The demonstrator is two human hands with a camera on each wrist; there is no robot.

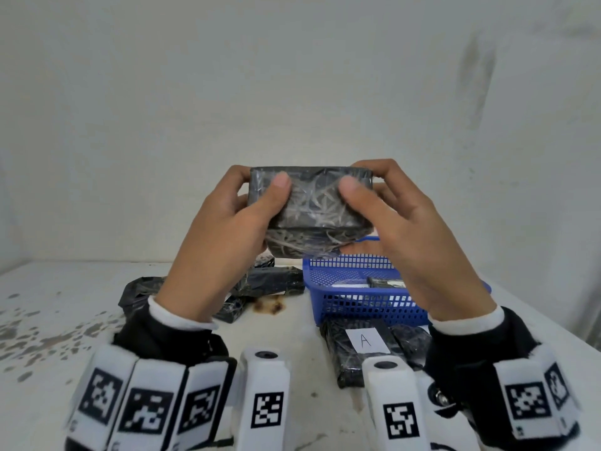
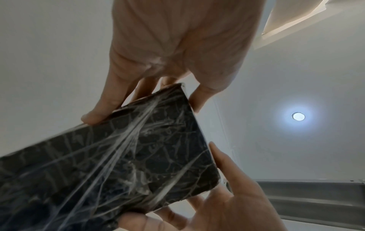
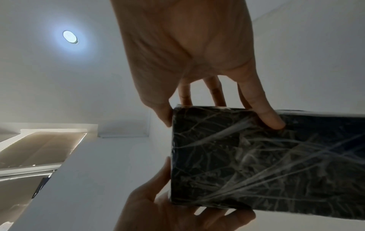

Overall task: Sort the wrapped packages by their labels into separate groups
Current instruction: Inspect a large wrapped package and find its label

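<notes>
Head view: fingers (image 1: 374, 170) around package (image 1: 310, 203).

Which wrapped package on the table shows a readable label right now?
The package marked A, lying in front of the blue basket. The held package and the pile on the left show only black wrap.

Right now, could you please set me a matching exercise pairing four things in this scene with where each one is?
Things:
1. raised package
2. package labelled A
3. blue basket
4. unsorted dark packages

Places:
a. on the table, left of the basket
b. held up in the left hand and right hand
c. on the table, in front of the basket
d. on the table, under the right hand

Pairs: 1-b, 2-c, 3-d, 4-a
</notes>
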